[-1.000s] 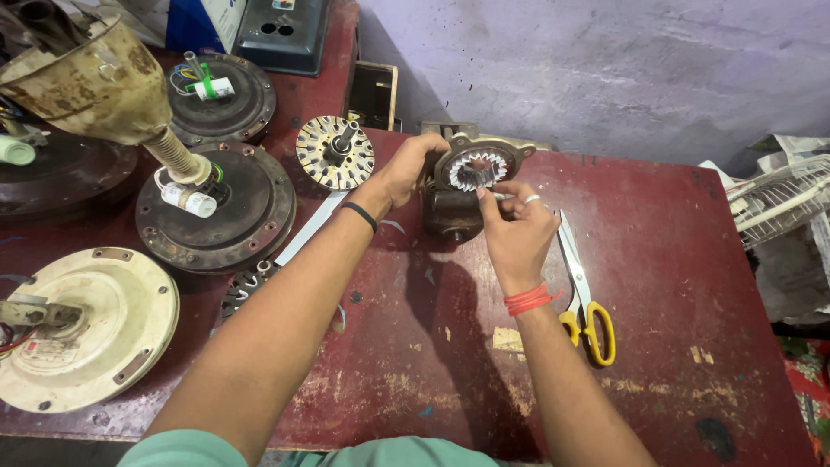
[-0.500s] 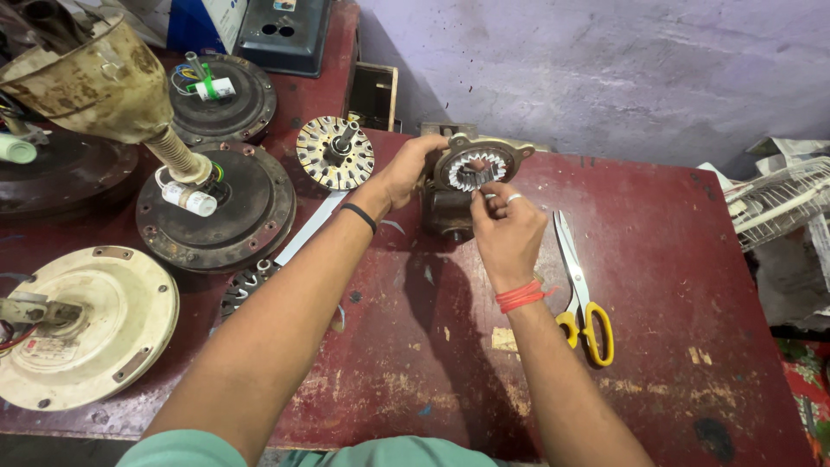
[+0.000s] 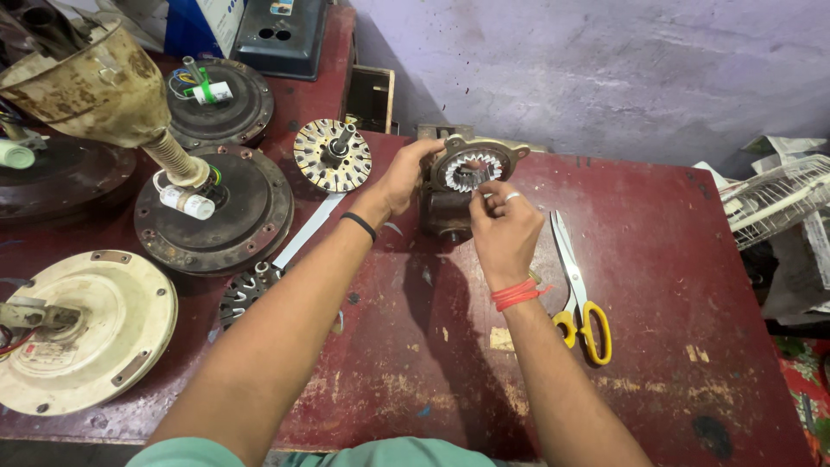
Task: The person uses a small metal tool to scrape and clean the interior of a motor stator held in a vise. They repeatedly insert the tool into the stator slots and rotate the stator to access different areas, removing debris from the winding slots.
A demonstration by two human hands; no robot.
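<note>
Left hand (image 3: 405,177) grips the left side of the small round grey metal motor stator with a toothed steel core (image 3: 471,169), which stands on its dark base at the far middle of the worn red-painted workbench (image 3: 657,285). Right hand (image 3: 501,229), wearing a ring and an orange thread band at the wrist, pinches something fine at the lower right edge of the core; what it holds is too small to tell. For this step, the left hand's grasp should steady the stator so that it cannot turn, and the right fingertips should work one slot at a time, close to the teeth, without forcing them. Yellow-handled steel scissors (image 3: 577,290) lie just right of the right wrist, within reach. A slotted round rotor disc with a short shaft (image 3: 333,156) lies to the left.
</note>
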